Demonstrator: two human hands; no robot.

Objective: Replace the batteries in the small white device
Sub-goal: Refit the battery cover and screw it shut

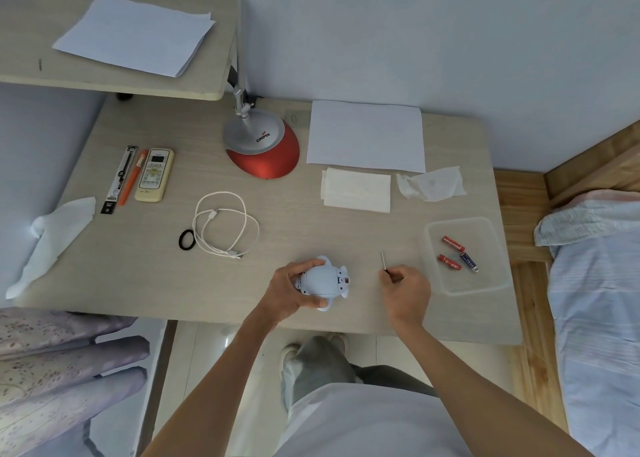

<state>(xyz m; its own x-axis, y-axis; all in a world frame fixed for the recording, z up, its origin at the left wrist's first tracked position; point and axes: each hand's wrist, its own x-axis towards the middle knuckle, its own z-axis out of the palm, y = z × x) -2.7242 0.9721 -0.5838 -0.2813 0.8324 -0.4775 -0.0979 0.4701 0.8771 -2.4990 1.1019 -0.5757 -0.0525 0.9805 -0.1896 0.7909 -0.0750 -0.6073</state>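
The small white device (325, 280), a rounded toy-like shape with stubby limbs, lies underside up near the table's front edge. My left hand (291, 290) grips it from the left side. My right hand (407, 285) is to its right, closed on a thin screwdriver (383, 260) whose metal shaft points away from me. A clear plastic tray (450, 287) at the right holds two red batteries (453, 243) (449, 262) and one blue battery (469, 262).
A red and silver lamp base (263, 145) stands at the back middle. White paper (367, 134), folded tissues (356, 190), a coiled white cable (225, 224), a black hair tie (187, 239), a remote (154, 174) and pens (126, 179) lie on the table (311, 221).
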